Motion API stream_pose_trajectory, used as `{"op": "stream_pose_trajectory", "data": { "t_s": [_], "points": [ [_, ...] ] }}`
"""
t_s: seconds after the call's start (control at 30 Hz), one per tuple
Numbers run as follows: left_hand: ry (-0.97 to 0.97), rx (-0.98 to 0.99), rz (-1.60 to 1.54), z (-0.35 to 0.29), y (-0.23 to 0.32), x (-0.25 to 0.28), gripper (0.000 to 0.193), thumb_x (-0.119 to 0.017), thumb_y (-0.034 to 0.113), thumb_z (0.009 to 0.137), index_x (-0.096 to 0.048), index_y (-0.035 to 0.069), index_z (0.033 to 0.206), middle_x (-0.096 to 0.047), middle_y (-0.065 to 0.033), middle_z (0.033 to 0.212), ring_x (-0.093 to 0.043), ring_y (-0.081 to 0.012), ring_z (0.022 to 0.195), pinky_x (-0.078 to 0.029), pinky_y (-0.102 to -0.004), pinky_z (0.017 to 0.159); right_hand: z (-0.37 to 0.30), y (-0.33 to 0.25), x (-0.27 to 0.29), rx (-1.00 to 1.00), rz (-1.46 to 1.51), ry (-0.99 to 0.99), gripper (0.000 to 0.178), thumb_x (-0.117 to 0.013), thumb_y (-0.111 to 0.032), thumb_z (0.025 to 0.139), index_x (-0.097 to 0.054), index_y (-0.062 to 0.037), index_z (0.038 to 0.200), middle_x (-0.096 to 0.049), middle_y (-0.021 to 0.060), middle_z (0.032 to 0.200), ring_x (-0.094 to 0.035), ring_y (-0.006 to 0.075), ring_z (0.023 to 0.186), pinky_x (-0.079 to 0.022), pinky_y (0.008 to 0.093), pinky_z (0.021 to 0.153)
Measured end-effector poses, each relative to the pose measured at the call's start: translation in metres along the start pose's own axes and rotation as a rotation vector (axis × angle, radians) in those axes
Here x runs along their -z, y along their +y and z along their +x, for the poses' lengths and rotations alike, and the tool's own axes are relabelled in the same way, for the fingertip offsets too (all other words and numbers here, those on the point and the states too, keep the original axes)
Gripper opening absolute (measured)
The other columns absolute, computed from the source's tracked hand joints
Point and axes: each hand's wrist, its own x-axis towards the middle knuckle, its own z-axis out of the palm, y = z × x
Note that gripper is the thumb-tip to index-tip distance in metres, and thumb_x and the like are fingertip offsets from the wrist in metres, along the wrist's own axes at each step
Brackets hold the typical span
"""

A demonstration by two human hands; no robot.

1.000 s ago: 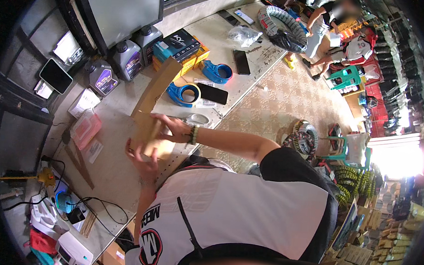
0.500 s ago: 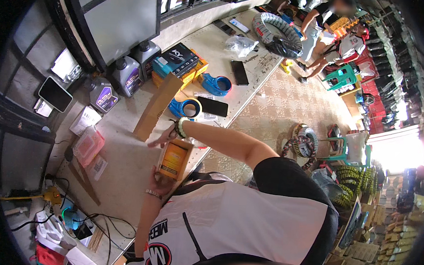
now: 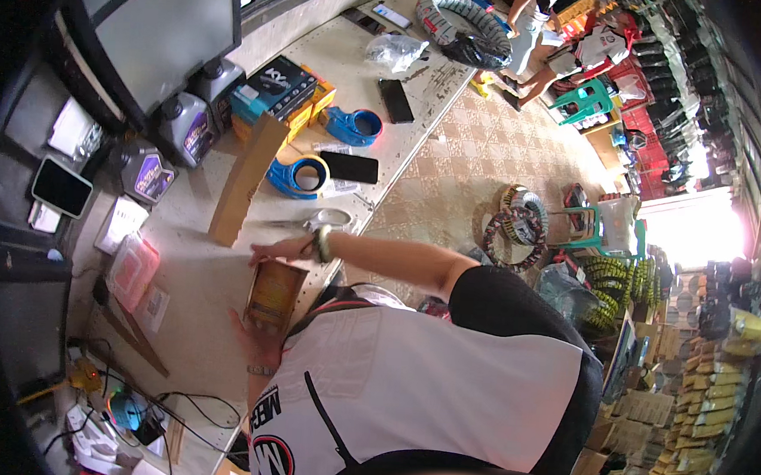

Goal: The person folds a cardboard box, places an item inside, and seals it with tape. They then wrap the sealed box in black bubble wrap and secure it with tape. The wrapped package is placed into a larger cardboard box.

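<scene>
A small open cardboard box (image 3: 276, 294), with a yellow-orange printed surface showing inside it, is between my two hands over the worktable. My left hand (image 3: 260, 341), a watch at its wrist, grips the lower side of the box with the thumb held out along it. On the box's upper edge lies my right hand (image 3: 283, 250), wearing a beaded bracelet, its fingers bent at the far corner. Part of those fingers is hidden. A long folded cardboard strip (image 3: 247, 183) stands on the table just beyond my right hand. What look like scissors (image 3: 330, 218) lie beside the bracelet.
Blue tape dispensers (image 3: 299, 178), a phone (image 3: 350, 167), stacked boxes (image 3: 272, 88) and grey bottles (image 3: 188, 128) occupy the table (image 3: 202, 271). A pink-lidded container (image 3: 133, 269) and cables (image 3: 195, 408) lie nearer the left. Two people work by a wrapped tyre (image 3: 464, 31).
The whole view has shifted. My right hand has gone from pointing past the box to resting on its upper edge. The box is tilted differently, and its inside looks darker.
</scene>
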Motion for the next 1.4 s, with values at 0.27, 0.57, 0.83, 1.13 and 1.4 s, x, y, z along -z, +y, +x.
{"op": "stream_pose_trajectory", "data": {
  "t_s": [0.27,0.57,0.83,1.13,1.4],
  "points": [
    [-0.441,-0.616,0.84,0.001,-0.016,-0.011,0.107,-0.08,0.02,0.078,-0.001,0.01,0.148,-0.034,-0.0166,0.146,-0.04,-0.0247,0.132,-0.019,-0.0433,0.116,0.022,0.079,0.056,0.147,0.18,-0.223,0.056,-0.051,-0.026,0.102,-0.029,-0.007,0.15,-0.045,0.0048,0.144,-0.04,0.0144,0.132,-0.032,0.0312,0.111],
    [-0.256,-0.819,0.941,-0.002,-0.02,-0.014,0.128,-0.095,0.034,0.055,-0.008,0.003,0.143,-0.037,-0.0221,0.135,-0.039,-0.0304,0.129,-0.031,-0.0391,0.112,0.027,0.032,0.025,0.069,-0.136,-0.282,0.078,-0.072,-0.02,0.088,-0.023,-0.0123,0.149,-0.044,0.0084,0.141,-0.041,0.0173,0.131,-0.04,0.0314,0.105],
    [-0.166,-0.978,1.024,-0.003,-0.024,-0.006,0.107,-0.092,0.032,0.057,-0.029,-0.001,0.137,-0.043,-0.0203,0.13,-0.045,-0.0298,0.124,-0.037,-0.039,0.108,0.014,0.008,0.033,-0.126,-0.02,-0.238,0.072,-0.067,-0.057,0.084,-0.041,-0.0244,0.143,-0.033,0.0047,0.151,-0.021,0.0277,0.144,-0.025,0.0735,0.099],
    [-0.134,-1.014,1.087,-0.014,-0.012,-0.017,0.097,-0.09,0.025,0.063,-0.032,0.002,0.138,-0.047,-0.0161,0.133,-0.047,-0.0247,0.126,-0.038,-0.0378,0.108,0.029,0.03,0.017,0.287,-0.371,0.02,0.051,-0.062,-0.04,0.094,-0.053,-0.0058,0.13,-0.057,0.0062,0.132,-0.05,0.017,0.125,-0.038,0.0323,0.105],
    [-0.085,-1.347,1.421,-0.018,-0.015,-0.01,0.094,-0.089,0.032,0.065,-0.037,0.006,0.139,-0.048,-0.018,0.139,-0.048,-0.0329,0.129,-0.038,-0.0413,0.109,-0.028,0.018,0.039,0.605,-0.512,-0.08,0.088,-0.069,-0.05,0.083,-0.03,-0.005,0.147,-0.031,0.0154,0.153,-0.033,0.0253,0.139,-0.03,0.0414,0.113]
  ]
}}
